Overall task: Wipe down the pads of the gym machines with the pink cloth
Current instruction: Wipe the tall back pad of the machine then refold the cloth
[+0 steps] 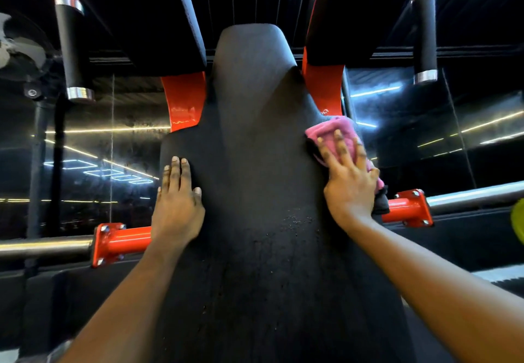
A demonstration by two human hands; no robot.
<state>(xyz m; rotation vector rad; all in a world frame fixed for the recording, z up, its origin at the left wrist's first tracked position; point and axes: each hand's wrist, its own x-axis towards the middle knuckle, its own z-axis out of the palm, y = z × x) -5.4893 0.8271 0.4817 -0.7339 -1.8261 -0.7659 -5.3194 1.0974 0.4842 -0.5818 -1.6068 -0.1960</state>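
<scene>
A tall black pad (255,141) of a red-framed gym machine fills the middle of the view, narrow at the top and wider below. My right hand (347,178) lies flat with straight fingers on the pink cloth (334,130), pressing it against the pad's right edge. Part of the cloth hangs behind the hand. My left hand (177,204) rests flat on the pad's left edge, fingers straight and pointing up, holding nothing.
Red brackets (185,101) flank the pad's upper part. Red flanges with steel bars stick out to the left (113,242) and right (408,208). Two black handles with chrome rings hang at upper left (72,48) and upper right (424,30). Mirrors behind reflect strip lights.
</scene>
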